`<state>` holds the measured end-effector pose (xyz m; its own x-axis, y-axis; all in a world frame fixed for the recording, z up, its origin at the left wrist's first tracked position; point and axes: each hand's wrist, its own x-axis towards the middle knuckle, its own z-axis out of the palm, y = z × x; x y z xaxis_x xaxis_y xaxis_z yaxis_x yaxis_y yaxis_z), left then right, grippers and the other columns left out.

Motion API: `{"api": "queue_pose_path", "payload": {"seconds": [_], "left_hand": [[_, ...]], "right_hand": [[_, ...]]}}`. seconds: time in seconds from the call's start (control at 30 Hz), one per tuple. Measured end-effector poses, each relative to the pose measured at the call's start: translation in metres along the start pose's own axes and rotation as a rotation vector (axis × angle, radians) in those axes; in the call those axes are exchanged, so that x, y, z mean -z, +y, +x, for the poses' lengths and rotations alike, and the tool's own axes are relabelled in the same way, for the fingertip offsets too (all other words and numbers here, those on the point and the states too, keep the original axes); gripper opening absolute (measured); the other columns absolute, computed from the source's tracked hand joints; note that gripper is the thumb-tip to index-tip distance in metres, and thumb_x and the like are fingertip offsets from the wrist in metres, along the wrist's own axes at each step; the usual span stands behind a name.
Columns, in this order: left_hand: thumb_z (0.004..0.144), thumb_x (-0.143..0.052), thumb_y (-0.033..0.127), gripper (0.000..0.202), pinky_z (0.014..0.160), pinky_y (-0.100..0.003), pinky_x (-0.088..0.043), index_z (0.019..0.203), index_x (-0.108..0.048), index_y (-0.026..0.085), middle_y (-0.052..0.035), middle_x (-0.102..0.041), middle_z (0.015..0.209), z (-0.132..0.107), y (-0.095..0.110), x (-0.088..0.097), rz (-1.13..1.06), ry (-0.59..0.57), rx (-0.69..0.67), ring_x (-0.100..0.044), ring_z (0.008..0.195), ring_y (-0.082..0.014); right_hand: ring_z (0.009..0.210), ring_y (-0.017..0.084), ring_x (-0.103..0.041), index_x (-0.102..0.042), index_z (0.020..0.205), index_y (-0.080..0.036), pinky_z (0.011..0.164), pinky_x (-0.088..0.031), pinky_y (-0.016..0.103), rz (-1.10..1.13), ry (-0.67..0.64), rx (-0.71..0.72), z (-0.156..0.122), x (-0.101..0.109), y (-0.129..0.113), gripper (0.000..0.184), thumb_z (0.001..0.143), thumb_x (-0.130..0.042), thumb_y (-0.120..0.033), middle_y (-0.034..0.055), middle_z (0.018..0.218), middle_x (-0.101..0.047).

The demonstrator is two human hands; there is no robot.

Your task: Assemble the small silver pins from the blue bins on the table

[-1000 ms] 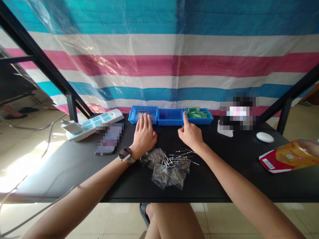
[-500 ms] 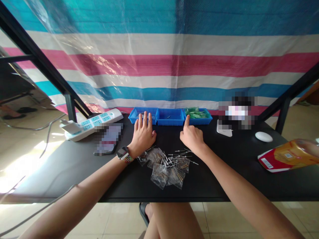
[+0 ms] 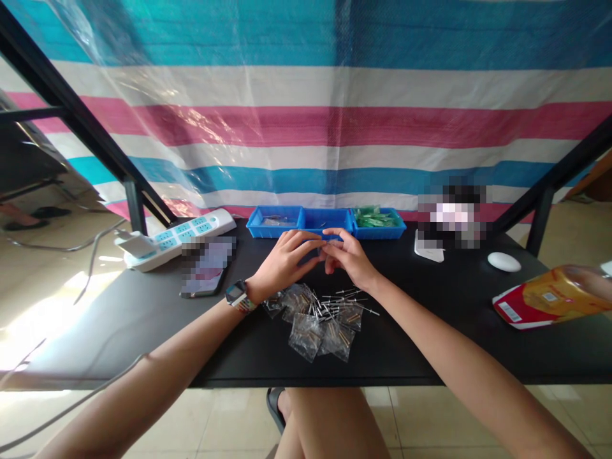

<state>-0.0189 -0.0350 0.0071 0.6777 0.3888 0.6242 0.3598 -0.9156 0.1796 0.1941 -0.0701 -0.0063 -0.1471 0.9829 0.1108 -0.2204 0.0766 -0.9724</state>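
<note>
My left hand (image 3: 290, 255) hovers in front of a row of blue bins, fingers stretched to the right and thumb apart below them. My right hand (image 3: 351, 257) meets it at the fingertips, its index finger reaching left and its lower fingers bent. No held object can be made out where the fingertips overlap. Just nearer to me lie loose silver pop rivets (image 3: 325, 307) and small clear bags (image 3: 306, 336) with brass-coloured pins inside. The middle blue bin (image 3: 326, 218) is partly behind my fingers; a small thin piece lies in it.
A left bin (image 3: 275, 218) has clear bags, and a right bin (image 3: 380, 218) green packets. Leftward are a power strip (image 3: 186, 236) and a phone (image 3: 210, 268). On the right sit a white card-like item (image 3: 429, 248), a white oval object (image 3: 504, 262) and a lying bottle (image 3: 549, 296).
My left hand has left its flat pose before the left bin and my right hand its pointing pose before the right bin. Both have come together in the middle.
</note>
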Motion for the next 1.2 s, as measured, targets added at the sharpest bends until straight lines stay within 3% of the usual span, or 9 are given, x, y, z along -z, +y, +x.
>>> {"api": "queue_pose_path", "payload": {"seconds": [0.13, 0.23, 0.4, 0.5, 0.6, 0.73, 0.9, 1.03, 1.2], "left_hand": [[0.107, -0.068, 0.031, 0.014, 0.094, -0.039, -0.054, 0.112, -0.076, 0.022, -0.0070, -0.079, 0.104, 0.001, 0.000, -0.001, -0.165, 0.087, 0.059, -0.072, 0.098, -0.0227], [0.105, -0.069, 0.030, 0.013, 0.085, -0.033, -0.056, 0.100, -0.075, 0.020, -0.0052, -0.078, 0.095, 0.003, -0.001, -0.003, -0.313, 0.144, 0.190, -0.073, 0.089, -0.0194], [0.102, -0.070, 0.031, 0.014, 0.083, -0.032, -0.058, 0.099, -0.074, 0.018, -0.0050, -0.079, 0.093, 0.004, -0.003, -0.008, -0.493, 0.128, 0.331, -0.074, 0.088, -0.0195], [0.105, -0.062, 0.025, 0.024, 0.087, -0.033, -0.061, 0.127, -0.071, 0.019, -0.0055, -0.080, 0.100, 0.002, -0.007, -0.010, -0.585, 0.111, 0.321, -0.077, 0.092, -0.0192], [0.104, -0.058, 0.017, 0.040, 0.099, -0.037, -0.060, 0.144, -0.065, 0.022, -0.0086, -0.078, 0.119, 0.001, -0.008, -0.009, -0.481, 0.130, 0.225, -0.076, 0.105, -0.0198], [0.101, -0.073, 0.029, 0.015, 0.108, -0.042, -0.056, 0.113, -0.080, 0.023, -0.0100, -0.074, 0.127, 0.003, -0.007, -0.005, -0.337, 0.185, 0.168, -0.070, 0.121, -0.0245], [0.098, -0.076, 0.045, 0.025, 0.086, -0.037, -0.059, 0.100, -0.080, 0.020, -0.0062, -0.077, 0.095, 0.005, -0.019, -0.007, -0.475, 0.328, 0.489, -0.072, 0.090, -0.0214], [0.089, -0.082, 0.048, 0.033, 0.079, -0.034, -0.059, 0.098, -0.078, 0.016, -0.0050, -0.076, 0.086, 0.003, -0.046, -0.007, -0.618, 0.539, 0.739, -0.071, 0.079, -0.0198], [0.087, -0.081, 0.039, 0.042, 0.080, -0.033, -0.061, 0.119, -0.071, 0.013, -0.0060, -0.076, 0.092, 0.001, -0.063, -0.002, -0.950, 0.646, 0.933, -0.072, 0.075, -0.0155]], "right_hand": [[0.048, 0.013, -0.061, -0.059, 0.123, -0.022, 0.046, -0.048, 0.024, 0.005, -0.032, -0.007, -0.004, 0.002, -0.006, 0.050, 0.085, -0.077, -0.050, -0.0059, 0.073, -0.068], [0.050, 0.011, -0.057, -0.067, 0.114, -0.021, 0.044, -0.045, 0.023, -0.060, -0.016, 0.040, -0.004, 0.006, -0.008, 0.041, 0.086, -0.075, -0.051, -0.0054, 0.074, -0.063], [0.056, 0.012, -0.058, -0.072, 0.086, -0.020, 0.047, -0.048, 0.022, -0.219, 0.068, 0.103, -0.001, 0.007, -0.005, 0.039, 0.078, -0.085, -0.056, -0.0023, 0.068, -0.063], [0.054, 0.012, -0.059, -0.071, 0.082, -0.020, 0.048, -0.049, 0.023, -0.141, 0.079, 0.014, 0.001, 0.006, -0.002, 0.045, 0.075, -0.087, -0.061, -0.0013, 0.066, -0.066], [0.052, 0.010, -0.058, -0.072, 0.083, -0.019, 0.047, -0.048, 0.022, -0.063, 0.077, -0.056, 0.002, 0.006, 0.000, 0.049, 0.071, -0.090, -0.063, 0.0019, 0.077, -0.073], [0.054, 0.010, -0.059, -0.075, 0.084, -0.017, 0.049, -0.049, 0.023, -0.056, 0.035, -0.092, 0.001, 0.004, -0.001, 0.053, 0.071, -0.089, -0.067, 0.0052, 0.082, -0.076], [0.054, 0.012, -0.056, -0.071, 0.077, -0.018, 0.050, -0.043, 0.025, -0.264, -0.054, 0.007, -0.003, 0.007, -0.013, 0.046, 0.090, -0.071, -0.063, 0.0040, 0.074, -0.072], [0.058, 0.011, -0.052, -0.072, 0.073, -0.019, 0.057, -0.039, 0.025, -0.689, -0.344, 0.056, -0.008, 0.017, -0.026, 0.019, 0.077, -0.085, -0.032, -0.0014, 0.066, -0.066], [0.058, 0.011, -0.056, -0.079, 0.081, -0.020, 0.059, -0.040, 0.025, -0.835, -0.550, -0.109, -0.012, 0.030, -0.037, 0.016, 0.069, -0.089, -0.023, -0.0030, 0.067, -0.070]]}}
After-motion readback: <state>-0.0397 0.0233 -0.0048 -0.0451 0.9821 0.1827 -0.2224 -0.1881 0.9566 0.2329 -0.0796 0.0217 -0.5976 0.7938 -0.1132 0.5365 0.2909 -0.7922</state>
